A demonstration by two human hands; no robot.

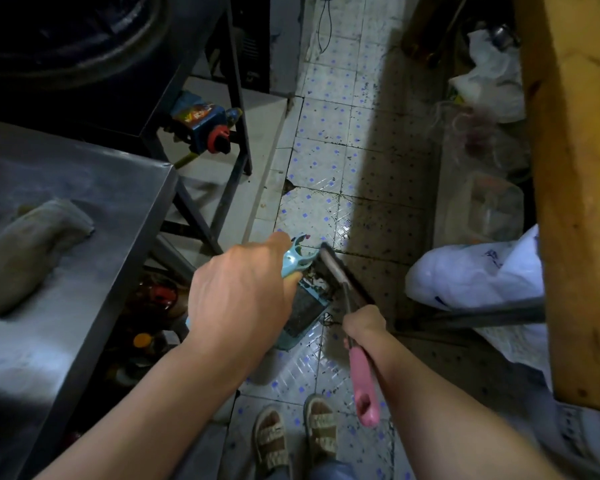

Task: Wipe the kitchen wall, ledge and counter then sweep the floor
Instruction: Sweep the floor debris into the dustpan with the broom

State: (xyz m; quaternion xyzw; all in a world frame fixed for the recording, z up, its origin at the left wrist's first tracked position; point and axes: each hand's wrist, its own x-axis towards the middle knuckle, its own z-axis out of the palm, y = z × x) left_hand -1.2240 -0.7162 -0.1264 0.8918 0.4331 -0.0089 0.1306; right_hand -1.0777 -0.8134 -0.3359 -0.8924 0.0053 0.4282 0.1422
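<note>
My left hand [238, 299] grips the light-blue handle of a dustpan [303, 313] that stands on the tiled floor [329, 161]. My right hand [364, 323] grips a broom by its pink handle [362, 386]. The broom's dark head [340, 271] lies at the mouth of the dustpan, where dark debris sits. The floor tiles are white with blue dots and dark specks of dirt. A crumpled grey cloth [32, 251] lies on the steel counter [84, 341] at the left.
A black metal stand [236, 109] with a blue gas valve [201, 123] is at the upper left. White plastic bags [471, 275] lie on the floor at the right under a wooden board [575, 168]. Bottles sit below the counter. My sandalled feet [295, 434] are at the bottom.
</note>
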